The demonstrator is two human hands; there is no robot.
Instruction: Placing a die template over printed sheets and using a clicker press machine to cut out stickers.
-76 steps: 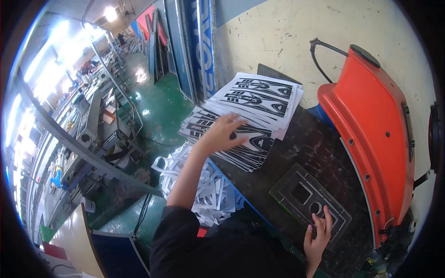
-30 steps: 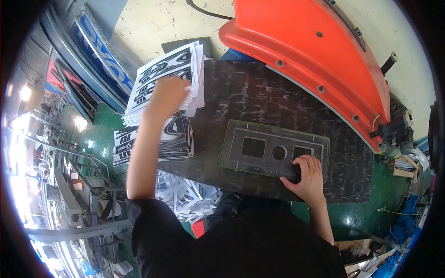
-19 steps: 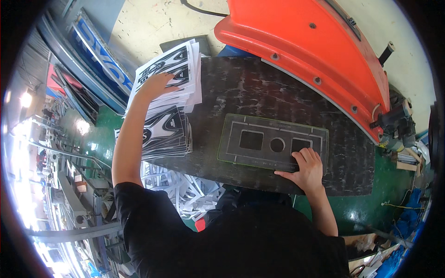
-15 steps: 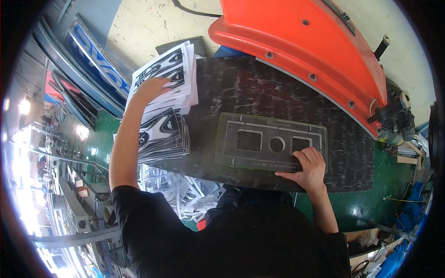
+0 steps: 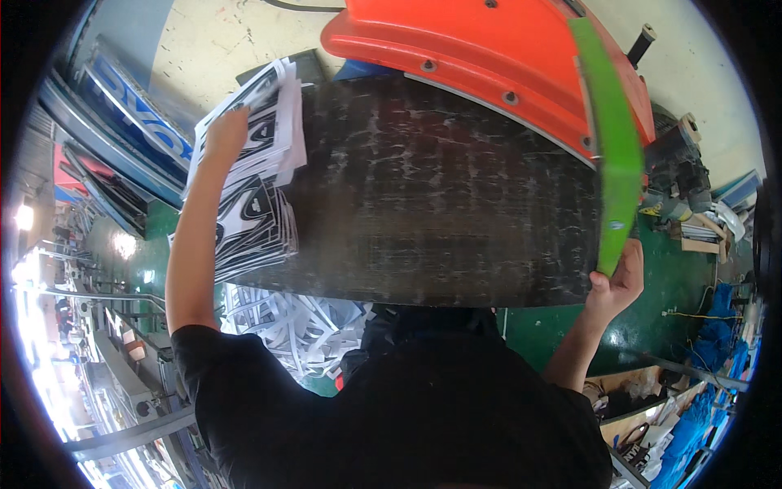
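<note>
My right hand (image 5: 617,284) is closed on the lower end of a template plate (image 5: 617,155), a flat sheet with cut-out windows. The plate stands raised, its bright green narrow side showing, at the right end of the dark table board (image 5: 440,187). On the left, my left hand (image 5: 226,137) pinches the top printed sheet (image 5: 265,96), which bends up at the far end. Its fingertips are partly hidden. Under it lies a pile of black-and-white printed sheets (image 5: 285,147), with a second stack (image 5: 257,224) of printed sheets just nearer.
A red-orange machine arm (image 5: 489,61) with bolts runs along the board's far edge. Paper strips (image 5: 289,326) are heaped below the near left edge. Blue-and-white panels (image 5: 134,106) lean at the left; a dark motor unit (image 5: 680,171) is at the right.
My right hand has lifted the template plate off the board and tipped it up on edge, to the right. My left hand has drawn its fingers in on the top sheet.
</note>
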